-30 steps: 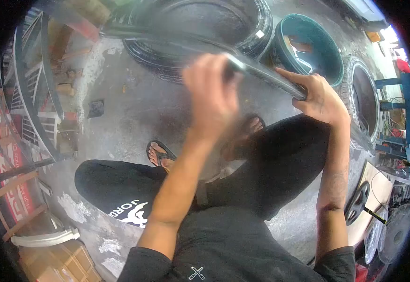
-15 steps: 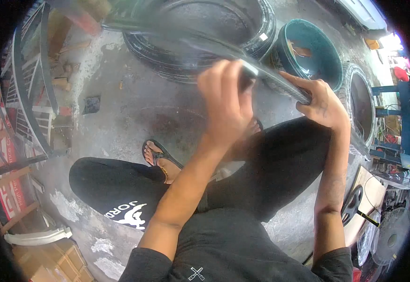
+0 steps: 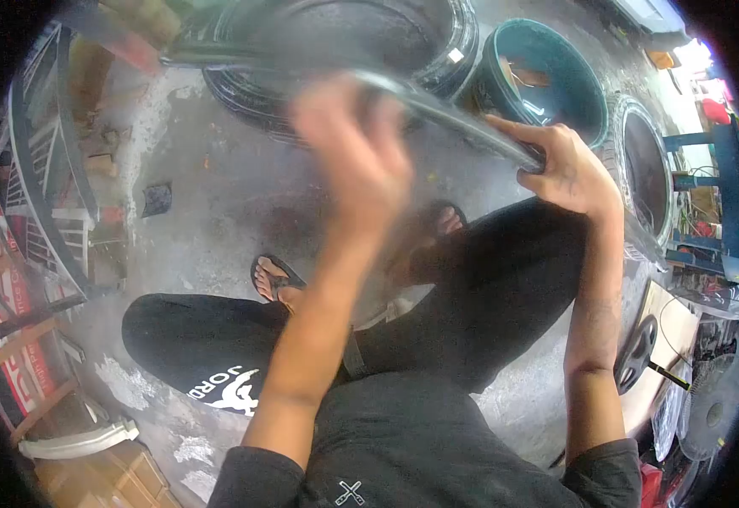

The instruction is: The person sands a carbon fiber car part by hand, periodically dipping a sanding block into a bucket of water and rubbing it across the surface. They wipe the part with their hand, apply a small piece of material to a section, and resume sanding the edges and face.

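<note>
In the head view, which I am following from a distance, my right hand [image 3: 568,169] is pinching a long, dark, glossy strip [image 3: 475,130] near its lower end, index finger lying along the upper side, thumb pressing below. The strip is slanting up and leftward above the concrete floor [image 3: 208,229], crossing in front of a flat-lying tyre [image 3: 464,34]; whether the two are touching, I cannot tell. At mid-strip, my left hand [image 3: 352,152] is showing as a blur with fingers curling, and I cannot tell whether they are gripping anything.

For steady work, I am judging, the right hand is needing a firm, even pinch, since the strip is reaching far beyond it and twisting is looking like the main risk. Bracing that wrist on the right knee [image 3: 547,229], rising just below, would be helping. The left hand is calling for light, level pressure following the strip's curve, stopping short of the right index finger lying in line with it. Beyond the right hand a teal tub [image 3: 564,72] is standing, its rim posing a knock hazard should the strip be swinging outward
</note>
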A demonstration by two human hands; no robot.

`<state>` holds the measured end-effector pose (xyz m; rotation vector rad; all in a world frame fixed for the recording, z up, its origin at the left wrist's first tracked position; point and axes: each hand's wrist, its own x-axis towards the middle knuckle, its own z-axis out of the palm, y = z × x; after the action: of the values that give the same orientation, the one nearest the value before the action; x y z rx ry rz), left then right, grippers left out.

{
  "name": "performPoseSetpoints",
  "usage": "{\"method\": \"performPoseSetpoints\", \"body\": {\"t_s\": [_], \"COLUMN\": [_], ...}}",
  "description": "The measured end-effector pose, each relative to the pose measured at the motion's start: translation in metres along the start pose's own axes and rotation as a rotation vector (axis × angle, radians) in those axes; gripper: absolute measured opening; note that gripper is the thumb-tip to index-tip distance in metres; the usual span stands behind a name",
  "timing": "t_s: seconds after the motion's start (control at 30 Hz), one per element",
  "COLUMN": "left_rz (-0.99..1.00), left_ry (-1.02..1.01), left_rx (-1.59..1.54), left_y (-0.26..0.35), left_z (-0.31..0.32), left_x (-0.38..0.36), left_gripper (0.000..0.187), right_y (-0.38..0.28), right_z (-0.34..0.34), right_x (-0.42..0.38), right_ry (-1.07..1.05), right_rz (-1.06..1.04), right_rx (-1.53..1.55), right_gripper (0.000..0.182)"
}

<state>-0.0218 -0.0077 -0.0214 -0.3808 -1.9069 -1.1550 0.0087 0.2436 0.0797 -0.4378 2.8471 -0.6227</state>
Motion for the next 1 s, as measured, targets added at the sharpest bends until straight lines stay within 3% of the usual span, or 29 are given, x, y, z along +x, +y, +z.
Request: {"method": "performPoseSetpoints", "body": {"t_s": [0.1,0.2,0.33,0.4,0.43,0.5,0.63,0.7,0.77,0.83,0.9,0.93,1.0], "left_rz": [0.07,-0.1,0.02,0.082,0.119,0.016,0.037,0.128,-0.015,-0.02,0.084,0.043,0.073], "left_ry": [-0.129,0.014,-0.119,-0.131,-0.112,-0.007,-0.139,-0.145,0.031,0.027,-0.106,-0.16,-0.123], "left_rx": [0.037,0.001,-0.038,0.019,0.06,-0.007,-0.056,-0.056,0.04,0.059,-0.054,-0.032,0.012], "left_y": [0.013,-0.047,0.014,0.004,-0.017,-0.027,0.032,0.004,-0.036,-0.018,0.02,0.031,-0.005], "left_z": [-0.002,-0.017,0.002,-0.004,-0.008,-0.008,0.001,-0.006,-0.009,-0.005,0.002,-0.003,-0.014], "left_x": [-0.005,0.039,-0.008,0.006,0.024,0.032,-0.011,0.013,0.044,0.035,0.0,-0.006,0.022], "left_gripper": [0.03,0.04,0.039,0.037,0.036,0.032,0.036,0.031,0.026,0.029,0.03,0.03,0.03], "right_y": [-0.003,-0.008,0.007,0.0,-0.012,-0.019,-0.009,-0.007,-0.02,-0.025,-0.004,-0.01,-0.023], "right_z": [-0.002,-0.001,0.003,-0.003,-0.01,-0.009,-0.009,-0.006,-0.008,-0.017,-0.003,-0.007,-0.012], "right_x": [-0.002,-0.003,-0.003,-0.002,0.0,-0.005,-0.005,-0.002,-0.001,0.002,-0.003,-0.003,0.003], "right_ry": [0.007,-0.042,0.047,0.042,-0.022,-0.092,-0.047,-0.017,-0.047,-0.133,0.019,-0.011,-0.056], "right_rz": [-0.002,0.062,-0.052,-0.061,0.035,0.137,0.053,0.019,0.059,0.168,-0.003,0.054,0.107], "right_rx": [0.03,0.007,0.005,0.009,-0.03,-0.063,-0.001,-0.007,-0.004,-0.063,0.032,0.034,0.035], "right_gripper": [0.078,0.076,0.074,0.074,0.075,0.076,0.079,0.078,0.077,0.076,0.077,0.077,0.077]}}
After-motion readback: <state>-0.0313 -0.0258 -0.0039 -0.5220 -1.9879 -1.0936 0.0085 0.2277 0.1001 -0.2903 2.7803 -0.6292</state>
